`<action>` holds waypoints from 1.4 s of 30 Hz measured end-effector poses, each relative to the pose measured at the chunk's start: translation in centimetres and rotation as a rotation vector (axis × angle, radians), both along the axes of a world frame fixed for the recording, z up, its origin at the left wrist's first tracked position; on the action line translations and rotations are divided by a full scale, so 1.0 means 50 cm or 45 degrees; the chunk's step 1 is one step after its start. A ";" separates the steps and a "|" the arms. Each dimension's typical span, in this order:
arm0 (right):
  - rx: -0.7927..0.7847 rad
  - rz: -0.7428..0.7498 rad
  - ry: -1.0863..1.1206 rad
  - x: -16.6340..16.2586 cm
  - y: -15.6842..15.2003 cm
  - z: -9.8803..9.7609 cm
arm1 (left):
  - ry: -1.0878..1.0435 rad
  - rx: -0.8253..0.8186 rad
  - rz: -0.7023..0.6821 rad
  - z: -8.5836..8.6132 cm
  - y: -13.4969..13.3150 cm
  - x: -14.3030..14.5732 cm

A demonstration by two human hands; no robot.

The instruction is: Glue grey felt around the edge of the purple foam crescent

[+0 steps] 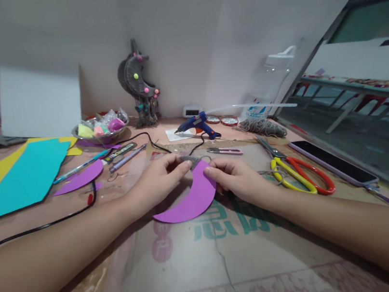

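A purple crescent-shaped paper cutout (pixel 193 197) lies on a cardboard sheet (pixel 209 246) in front of me. My left hand (pixel 158 180) pinches its upper tip from the left, fingers closed, where a bit of grey yarn (pixel 191 159) meets the tip. My right hand (pixel 233 176) grips the crescent's outer edge from the right, thumb on top. Both forearms reach in from the bottom corners.
Yellow- and red-handled scissors (pixel 301 174), a phone (pixel 332 162), a blue glue gun (pixel 197 125) with its black cord (pixel 45 224), small snips (pixel 224 151), pens (pixel 109 159), teal (pixel 20 179) and yellow paper, another purple crescent (pixel 80 179), a bowl of pompoms (pixel 100 128), a moon dreamcatcher (pixel 138 83).
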State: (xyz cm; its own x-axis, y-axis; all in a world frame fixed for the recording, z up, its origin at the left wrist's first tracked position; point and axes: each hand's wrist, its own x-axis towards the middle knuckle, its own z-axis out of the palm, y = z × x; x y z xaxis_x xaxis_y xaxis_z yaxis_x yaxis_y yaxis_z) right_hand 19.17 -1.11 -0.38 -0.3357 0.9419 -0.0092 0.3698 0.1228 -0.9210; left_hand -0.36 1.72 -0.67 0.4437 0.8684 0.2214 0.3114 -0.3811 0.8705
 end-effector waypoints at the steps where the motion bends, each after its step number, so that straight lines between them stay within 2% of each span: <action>1: -0.005 -0.007 -0.009 0.000 0.000 0.001 | 0.021 -0.008 -0.004 0.001 0.000 0.000; 9: 0.001 0.000 -0.020 0.000 0.001 0.000 | 0.050 0.107 -0.033 -0.004 0.002 -0.003; 19: 0.061 0.015 -0.097 -0.003 -0.002 0.004 | -0.031 0.003 0.002 0.004 -0.007 0.000; 28: 0.108 0.037 -0.192 -0.004 -0.005 0.005 | 0.062 0.060 0.072 0.019 -0.019 -0.003; 38: 0.224 0.090 -0.313 -0.001 -0.001 0.003 | 0.137 0.127 0.066 0.015 -0.012 0.001; 42: 0.254 0.109 -0.330 -0.001 0.000 0.002 | 0.083 0.076 0.157 0.009 -0.007 -0.003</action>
State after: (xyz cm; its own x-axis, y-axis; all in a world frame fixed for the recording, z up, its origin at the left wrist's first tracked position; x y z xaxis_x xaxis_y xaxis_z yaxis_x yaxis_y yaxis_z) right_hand 19.12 -1.09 -0.30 -0.4245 0.9021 0.0774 0.5689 0.3322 -0.7523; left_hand -0.50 1.39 -0.24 0.3499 0.9032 0.2485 0.4143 -0.3871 0.8237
